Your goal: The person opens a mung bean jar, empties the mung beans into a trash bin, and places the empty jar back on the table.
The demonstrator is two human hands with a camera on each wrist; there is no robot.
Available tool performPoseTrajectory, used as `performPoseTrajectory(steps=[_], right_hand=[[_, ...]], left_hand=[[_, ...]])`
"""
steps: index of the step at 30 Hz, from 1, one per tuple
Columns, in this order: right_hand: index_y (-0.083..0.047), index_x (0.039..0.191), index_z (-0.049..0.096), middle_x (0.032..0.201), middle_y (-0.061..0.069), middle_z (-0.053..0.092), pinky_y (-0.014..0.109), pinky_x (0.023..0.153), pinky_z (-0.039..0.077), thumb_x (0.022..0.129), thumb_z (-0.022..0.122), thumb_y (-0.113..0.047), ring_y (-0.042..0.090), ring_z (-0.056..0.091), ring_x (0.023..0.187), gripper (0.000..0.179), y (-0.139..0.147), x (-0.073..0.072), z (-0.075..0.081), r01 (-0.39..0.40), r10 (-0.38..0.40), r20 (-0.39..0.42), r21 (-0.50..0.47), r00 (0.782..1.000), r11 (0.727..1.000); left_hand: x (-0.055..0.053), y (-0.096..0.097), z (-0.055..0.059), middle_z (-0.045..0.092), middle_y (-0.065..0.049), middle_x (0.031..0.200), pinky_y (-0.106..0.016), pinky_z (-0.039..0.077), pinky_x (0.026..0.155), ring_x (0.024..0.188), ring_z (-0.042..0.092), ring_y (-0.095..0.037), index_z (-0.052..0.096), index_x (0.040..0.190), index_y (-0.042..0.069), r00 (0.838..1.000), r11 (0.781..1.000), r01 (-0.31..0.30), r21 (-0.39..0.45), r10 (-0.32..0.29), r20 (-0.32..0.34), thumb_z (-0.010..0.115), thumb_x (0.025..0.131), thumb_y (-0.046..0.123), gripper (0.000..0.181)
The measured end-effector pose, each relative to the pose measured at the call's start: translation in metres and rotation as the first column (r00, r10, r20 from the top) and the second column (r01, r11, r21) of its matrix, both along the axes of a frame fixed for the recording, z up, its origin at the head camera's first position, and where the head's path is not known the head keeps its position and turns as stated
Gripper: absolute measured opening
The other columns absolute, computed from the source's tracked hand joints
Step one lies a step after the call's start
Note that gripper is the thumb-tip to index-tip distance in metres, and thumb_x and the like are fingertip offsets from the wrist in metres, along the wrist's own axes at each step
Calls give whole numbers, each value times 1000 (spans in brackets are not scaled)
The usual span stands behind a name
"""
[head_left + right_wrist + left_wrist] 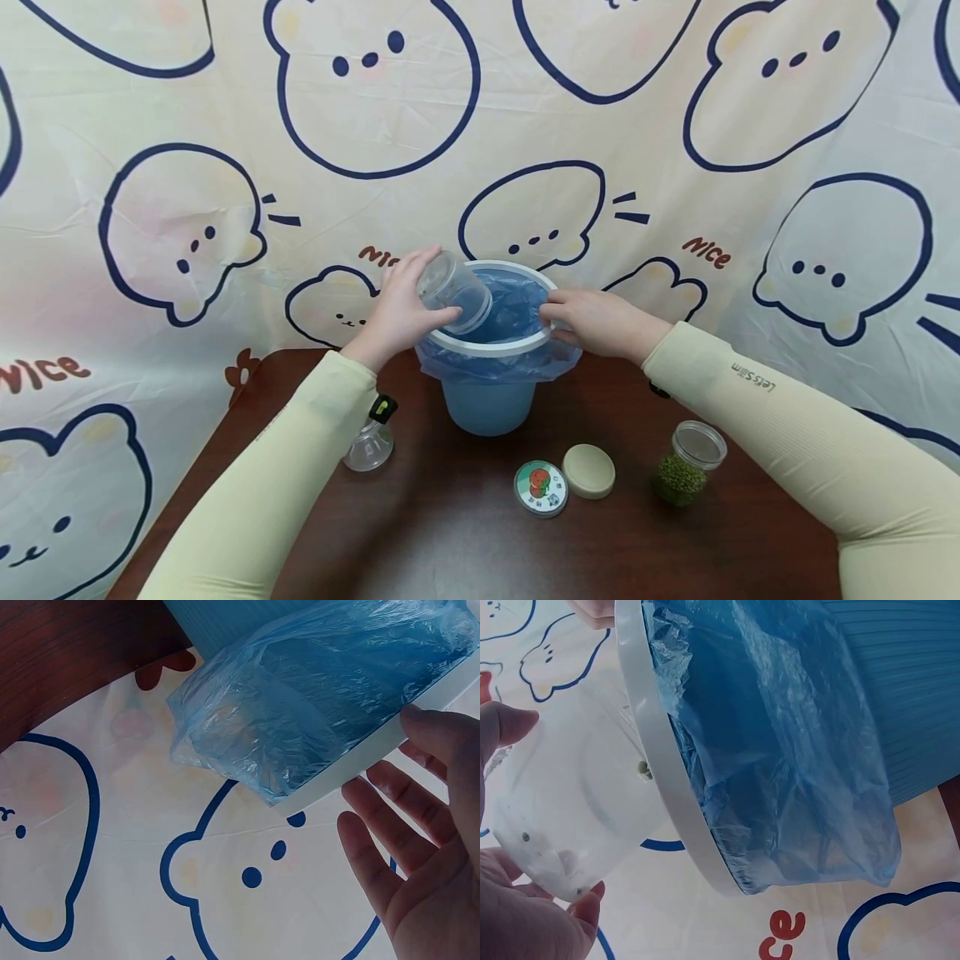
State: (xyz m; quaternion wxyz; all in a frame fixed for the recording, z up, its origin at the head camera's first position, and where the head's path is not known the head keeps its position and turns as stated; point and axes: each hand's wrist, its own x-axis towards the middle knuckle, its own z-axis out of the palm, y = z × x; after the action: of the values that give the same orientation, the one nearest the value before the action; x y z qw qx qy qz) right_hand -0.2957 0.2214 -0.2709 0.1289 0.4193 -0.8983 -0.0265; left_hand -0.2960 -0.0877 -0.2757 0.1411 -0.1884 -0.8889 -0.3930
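The bin [489,408] was blue with fine ribbing, its rim [491,348] white and its bag [517,310] a translucent blue. The jar at the rim [453,292] was colourless, flecked with a few green specks. Another clear jar [700,445] showed green beans [679,479]. One lid [588,472] was plain cream; the other [541,488] bore a red-orange fruit on green and white. The table [420,533] was dark reddish-brown, the sleeves [277,475] pale yellow-green. Navy-outlined bear faces and rust-brown lettering patterned the cream backdrop [645,125].
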Motion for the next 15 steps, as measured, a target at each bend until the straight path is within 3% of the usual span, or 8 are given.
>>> performPoseTrajectory(steps=[7,15], right_hand=[[-15,104,69,97,5,64,33,74,56,93,77,-14,17,61,83,13,0,0,0,3,-3,6,-4,1000,1000],[-15,104,69,97,5,64,33,74,56,94,76,-14,17,61,83,13,1,0,0,7,-7,0,0,1000,1000]], left_hand=[[1,-1,0,31,-9,165,-63,39,113,149,29,-34,31,163,24,1000,1000,14,23,-14,-3,84,85,25,94],[4,-7,-5,30,-11,161,-56,50,105,136,44,-34,26,164,27,1000,997,18,75,-19,11,86,84,25,99]])
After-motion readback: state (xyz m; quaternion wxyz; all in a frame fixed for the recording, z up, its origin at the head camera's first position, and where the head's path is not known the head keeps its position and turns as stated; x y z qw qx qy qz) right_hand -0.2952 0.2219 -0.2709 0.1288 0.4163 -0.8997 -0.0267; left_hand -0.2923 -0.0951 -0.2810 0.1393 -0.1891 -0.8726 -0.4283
